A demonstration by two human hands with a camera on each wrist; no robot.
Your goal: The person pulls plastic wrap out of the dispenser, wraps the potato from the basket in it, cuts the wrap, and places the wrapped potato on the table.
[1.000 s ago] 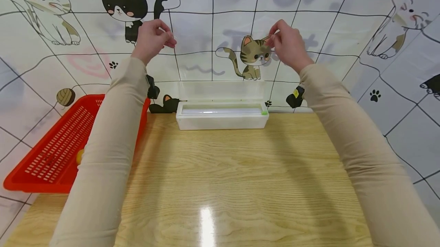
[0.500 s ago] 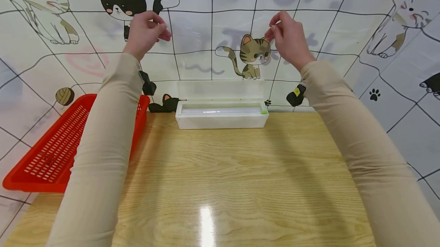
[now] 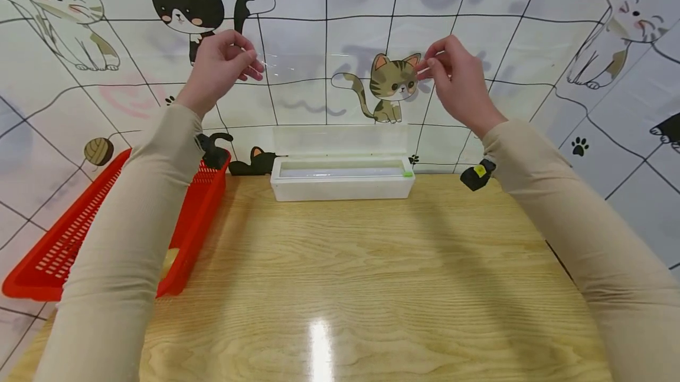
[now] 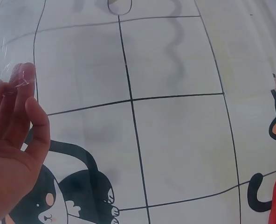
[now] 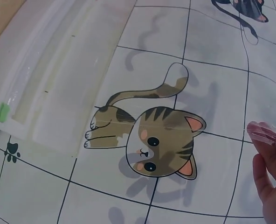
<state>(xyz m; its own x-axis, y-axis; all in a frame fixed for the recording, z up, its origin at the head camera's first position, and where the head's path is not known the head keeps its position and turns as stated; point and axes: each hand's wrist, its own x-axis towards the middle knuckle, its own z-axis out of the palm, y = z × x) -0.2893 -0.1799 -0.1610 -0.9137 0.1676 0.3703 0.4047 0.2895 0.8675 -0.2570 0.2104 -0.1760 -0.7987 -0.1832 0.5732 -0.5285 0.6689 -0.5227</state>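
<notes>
A see-through sheet of cling film (image 3: pixel 297 62) stretches between both raised hands, showing only as faint glints against the wall covering. My left hand (image 3: pixel 222 66) pinches its left end; in the left wrist view the wrinkled film lies over the fingertips (image 4: pixel 28 72). My right hand (image 3: pixel 459 78) pinches the right end, and clear film shines at the fingertips (image 5: pixel 259 130) in the right wrist view. Below and between the hands, a long white cling film box (image 3: pixel 342 189) sits at the table's back edge. Its translucent lid (image 3: pixel 340 139) stands up, and a roll (image 3: pixel 342 172) lies inside.
A red plastic basket (image 3: pixel 204 225) stands on the left, partly hidden by the left sleeve, with a yellowish thing (image 3: pixel 169 261) inside. The wooden table (image 3: pixel 372 276) ends at a wall covering printed with cats (image 3: pixel 394 84). A green tab (image 3: pixel 408 174) marks the box's right end.
Both hands rose a little, then came down again with the film. The right hand has moved slightly right and the left slightly left. Box and basket stay in place.
</notes>
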